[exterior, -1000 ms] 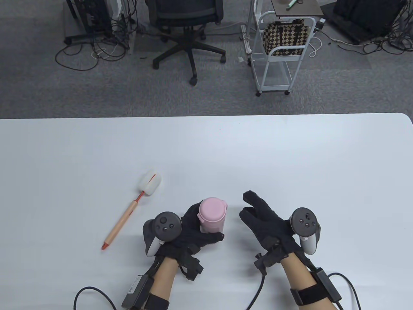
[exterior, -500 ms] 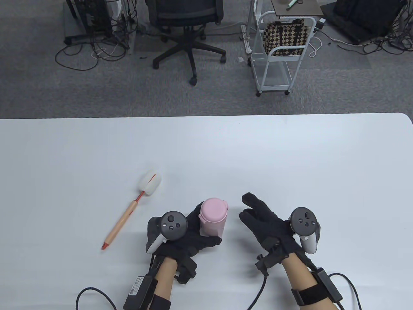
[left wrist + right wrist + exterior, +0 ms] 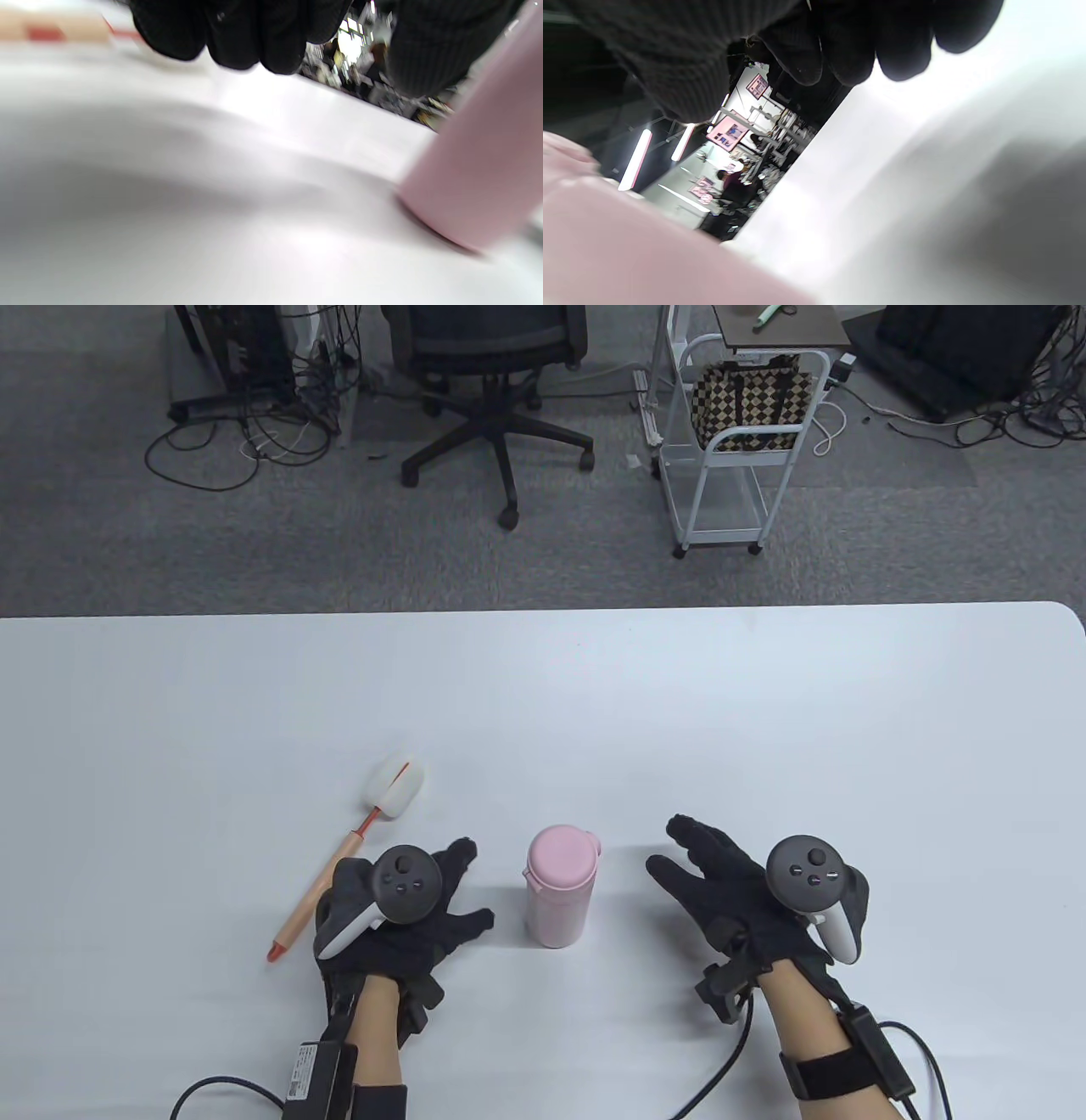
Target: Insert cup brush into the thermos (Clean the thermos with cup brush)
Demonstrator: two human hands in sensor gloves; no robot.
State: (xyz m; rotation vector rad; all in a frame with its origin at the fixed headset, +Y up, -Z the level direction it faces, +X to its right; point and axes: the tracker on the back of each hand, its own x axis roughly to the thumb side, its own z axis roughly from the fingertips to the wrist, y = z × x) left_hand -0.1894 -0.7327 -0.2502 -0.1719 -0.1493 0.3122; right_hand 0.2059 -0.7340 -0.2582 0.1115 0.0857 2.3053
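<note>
A pink thermos (image 3: 557,894) with its lid on stands upright on the white table (image 3: 764,712). It shows at the right of the left wrist view (image 3: 479,169) and blurred at the lower left of the right wrist view (image 3: 628,254). A cup brush (image 3: 348,853) with a white sponge head and tan handle lies to its left. My left hand (image 3: 424,903) is open and empty between the brush and the thermos, touching neither. My right hand (image 3: 721,882) is open and empty to the right of the thermos.
The table's far edge (image 3: 543,609) runs across the middle of the table view. Beyond it stand an office chair (image 3: 492,381) and a white cart (image 3: 738,441) on the floor. Cables trail from both wrists at the near edge.
My left hand has let go of the thermos and moved left toward the brush handle. The thermos now stands free. My right hand has shifted slightly right.
</note>
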